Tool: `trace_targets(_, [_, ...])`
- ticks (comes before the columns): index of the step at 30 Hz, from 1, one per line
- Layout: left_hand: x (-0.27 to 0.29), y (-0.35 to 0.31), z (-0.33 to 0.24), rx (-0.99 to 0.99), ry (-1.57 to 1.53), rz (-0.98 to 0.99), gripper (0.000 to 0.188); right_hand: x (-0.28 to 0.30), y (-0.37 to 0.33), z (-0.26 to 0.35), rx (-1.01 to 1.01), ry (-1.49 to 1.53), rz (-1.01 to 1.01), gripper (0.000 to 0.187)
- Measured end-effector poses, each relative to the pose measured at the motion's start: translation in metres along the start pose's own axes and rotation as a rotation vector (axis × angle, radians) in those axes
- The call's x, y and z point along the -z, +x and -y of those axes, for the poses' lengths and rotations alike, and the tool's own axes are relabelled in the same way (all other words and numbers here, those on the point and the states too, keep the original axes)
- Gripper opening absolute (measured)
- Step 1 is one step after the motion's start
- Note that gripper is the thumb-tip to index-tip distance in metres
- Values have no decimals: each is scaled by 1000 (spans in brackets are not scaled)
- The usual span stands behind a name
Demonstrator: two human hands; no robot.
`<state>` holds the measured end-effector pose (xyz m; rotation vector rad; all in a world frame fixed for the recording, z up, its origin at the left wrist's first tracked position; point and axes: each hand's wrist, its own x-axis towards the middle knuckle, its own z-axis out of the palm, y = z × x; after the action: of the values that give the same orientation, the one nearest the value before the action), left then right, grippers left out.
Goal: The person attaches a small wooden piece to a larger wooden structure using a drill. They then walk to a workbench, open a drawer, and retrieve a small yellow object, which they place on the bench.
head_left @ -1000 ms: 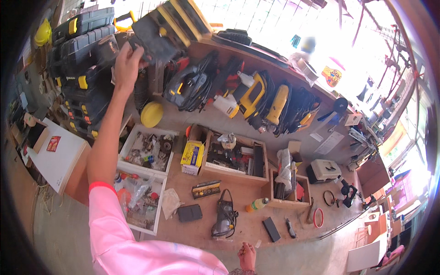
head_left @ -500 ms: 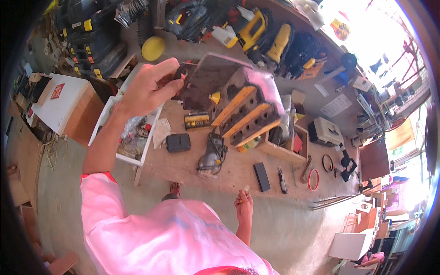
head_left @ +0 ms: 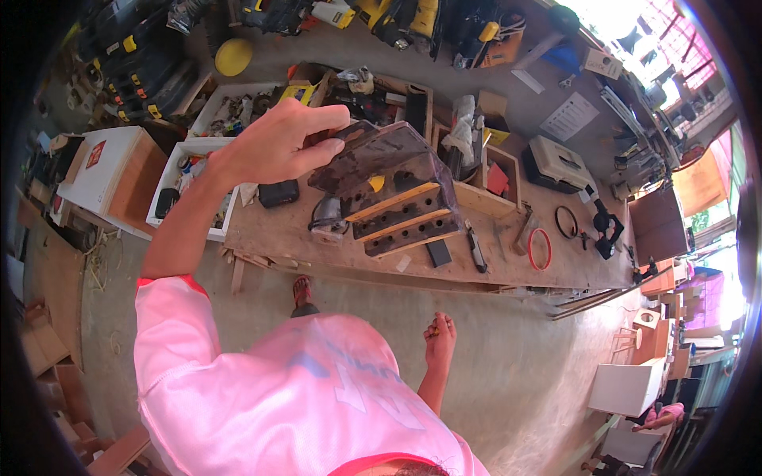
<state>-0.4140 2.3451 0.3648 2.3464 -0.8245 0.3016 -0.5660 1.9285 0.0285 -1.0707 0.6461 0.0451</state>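
Observation:
My left hand (head_left: 290,143) is raised over the bench, its thumb and fingers pinched on the left edge of a dark tiered bit rack (head_left: 405,190). The rack is tilted, with rows of round holes and yellow-edged steps. A small yellow piece (head_left: 376,183) sits in one of its upper holes. Low in front of the bench, my right hand (head_left: 440,341) is closed, with something small and brassy showing between the fingers, too small to name. Behind the rack, a corded power tool (head_left: 327,220) lies partly hidden on the bench.
The wooden bench (head_left: 278,234) carries a black charger (head_left: 279,193), a black block (head_left: 438,254), a knife (head_left: 476,247), a red ring (head_left: 540,248) and a grey case (head_left: 559,163). White drawers (head_left: 190,147) of small parts stand left. A person (head_left: 660,416) is far right.
The rack in my left hand has come down and turned, so its top plate stands less upright. My view has shifted, with the bench now higher in it. My right hand stays closed.

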Motion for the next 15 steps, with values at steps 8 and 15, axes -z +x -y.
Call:
trace_targets(8, [-48,5,0,-29,-73,61,13,29,14,-4,-18,3,-5,10])
trace_targets(15, [-149,18,42,22,61,236,20,1,26,-6,25,-21,19,12])
